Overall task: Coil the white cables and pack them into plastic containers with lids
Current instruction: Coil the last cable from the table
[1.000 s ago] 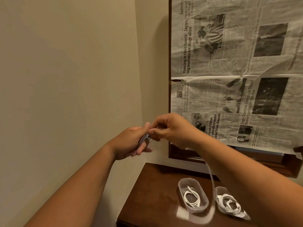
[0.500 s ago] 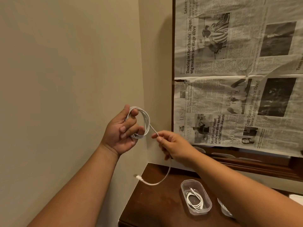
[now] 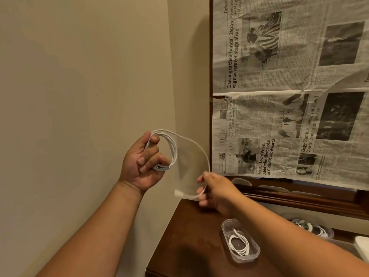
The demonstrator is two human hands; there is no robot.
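Observation:
My left hand (image 3: 144, 162) is raised in front of the wall and holds a white cable (image 3: 173, 150) wound in several loops around its fingers. One strand arcs from the loops down to my right hand (image 3: 214, 189), which pinches it near the free end; the plug sticks out to the left, blurred. Below on the dark wooden table (image 3: 189, 246) stands a clear plastic container (image 3: 250, 256) without a lid, holding a coiled white cable (image 3: 238, 244). A second clear container (image 3: 319, 232) with white cables lies behind my right forearm, partly hidden.
Newspaper (image 3: 289, 96) covers a dark-framed mirror on the wall behind the table. Clear lids (image 3: 242, 181) lean along the mirror's lower frame. A beige wall fills the left. Something white (image 3: 362, 245) sits at the table's right edge.
The hands moved apart from a joined position. The wound loops now show in my left hand. My right hand slid along the strand toward its free end, and the plug rose off its hanging position.

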